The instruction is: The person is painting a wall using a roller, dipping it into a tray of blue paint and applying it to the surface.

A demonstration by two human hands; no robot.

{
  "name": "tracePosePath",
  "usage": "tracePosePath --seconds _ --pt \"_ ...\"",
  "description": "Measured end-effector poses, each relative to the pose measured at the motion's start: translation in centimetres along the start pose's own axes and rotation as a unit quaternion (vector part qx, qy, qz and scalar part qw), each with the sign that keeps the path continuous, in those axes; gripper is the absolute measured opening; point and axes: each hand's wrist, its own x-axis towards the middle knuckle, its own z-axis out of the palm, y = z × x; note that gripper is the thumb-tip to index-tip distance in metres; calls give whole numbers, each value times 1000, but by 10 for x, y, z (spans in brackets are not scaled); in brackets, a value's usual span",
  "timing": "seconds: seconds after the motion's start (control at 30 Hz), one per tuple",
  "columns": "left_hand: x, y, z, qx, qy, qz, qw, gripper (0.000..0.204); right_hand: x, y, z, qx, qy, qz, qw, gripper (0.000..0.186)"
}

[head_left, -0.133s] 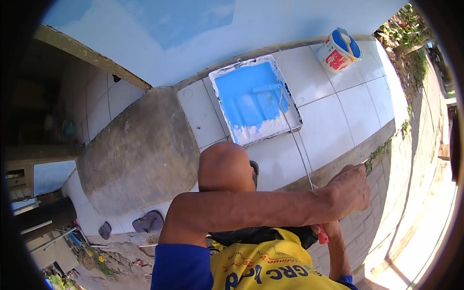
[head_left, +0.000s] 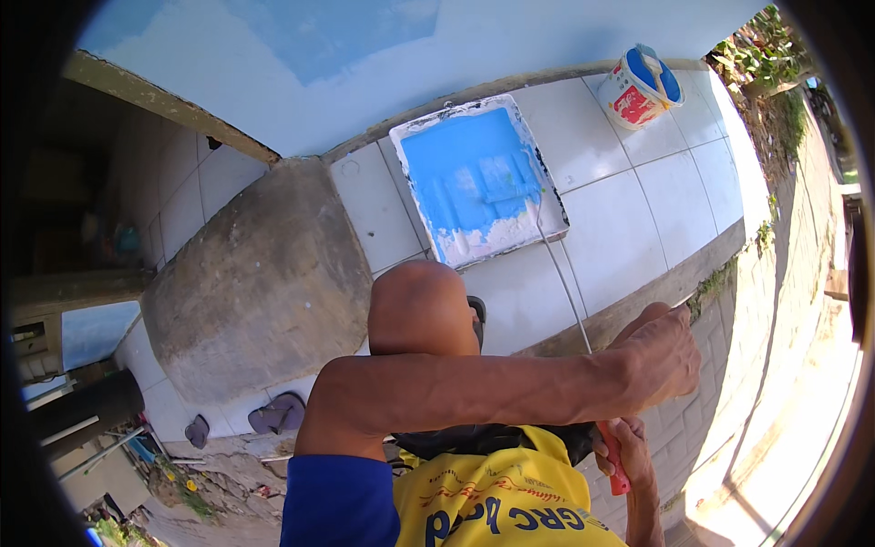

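Note:
My right hand [head_left: 633, 448] is closed round the red handle of a paint roller [head_left: 565, 283]. The roller's thin metal rod runs up and leftward past my left forearm. Its blue-coated head lies in the paint tray [head_left: 474, 241], on the ridged part near the white-smeared edge. Blue paint [head_left: 456, 150] covers most of the tray. My left arm stretches across my body to the right, above the roller handle. At its end my left hand [head_left: 663, 354] is closed, with a thin pale thing poking out at the fingertips that I cannot make out.
A white and red bucket [head_left: 631, 102] of blue paint, a brush [head_left: 653, 68] across its rim, stands by the pale blue wall [head_left: 365, 100]. A rough concrete ramp [head_left: 255, 283] and sandals [head_left: 278, 413] are on the left. Paving [head_left: 738, 365] lies to the right.
The roller head has slid down the tray toward me. My right hand and the red handle have drawn back, showing more below my left forearm. My left arm stays nearly still.

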Motion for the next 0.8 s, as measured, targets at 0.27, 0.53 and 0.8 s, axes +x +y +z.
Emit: tracePosePath --seconds 0.27,0.53,0.8 --pt "6 0 -8 29 -13 24 999 4 18 -6 21 -96 59 -45 993 27" --pt "2 2 -1 -15 -41 12 999 5 88 8 -1 -321 7 -150 935 19" --pt "3 -3 -2 -46 -39 -8 998 10 50 35 -15 -561 166 -225 779 15"
